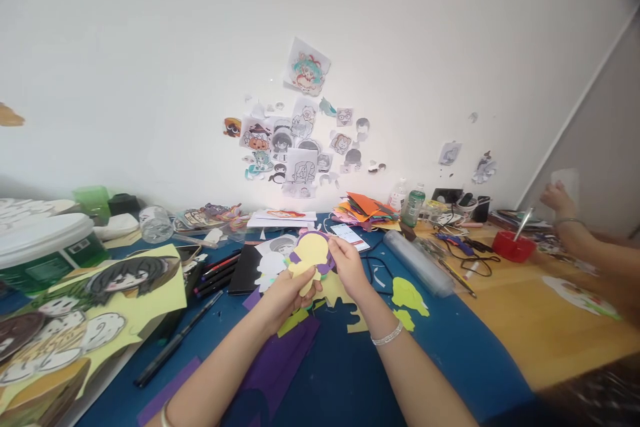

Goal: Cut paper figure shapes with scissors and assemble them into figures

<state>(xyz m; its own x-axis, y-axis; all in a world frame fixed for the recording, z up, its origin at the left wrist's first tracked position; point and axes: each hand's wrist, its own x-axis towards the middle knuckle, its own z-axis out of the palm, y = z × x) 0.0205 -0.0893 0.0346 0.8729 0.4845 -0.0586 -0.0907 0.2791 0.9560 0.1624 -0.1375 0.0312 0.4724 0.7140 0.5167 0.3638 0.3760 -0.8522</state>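
Note:
Between my two hands is a layered paper cutout [314, 250], pale yellow in front with purple paper showing round its edge. My left hand [290, 295] pinches its lower part, thumb on the front. At its right edge, my right hand [347, 263] grips the purple layer between thumb and fingers. White paper cutouts [273, 267] lie just left of it. Below, pale yellow scraps [357, 320] and purple paper sheets [280, 363] rest on the blue mat [430, 373].
Yellow sheets with drawn characters [135, 280] lie at left beside a white-lidded tub [50, 247]. Black markers [217, 273], orange paper [370, 207], a plastic roll [417, 263] and a red tape holder [514, 247] are around. Another person's hand [559, 199] holds white paper at right.

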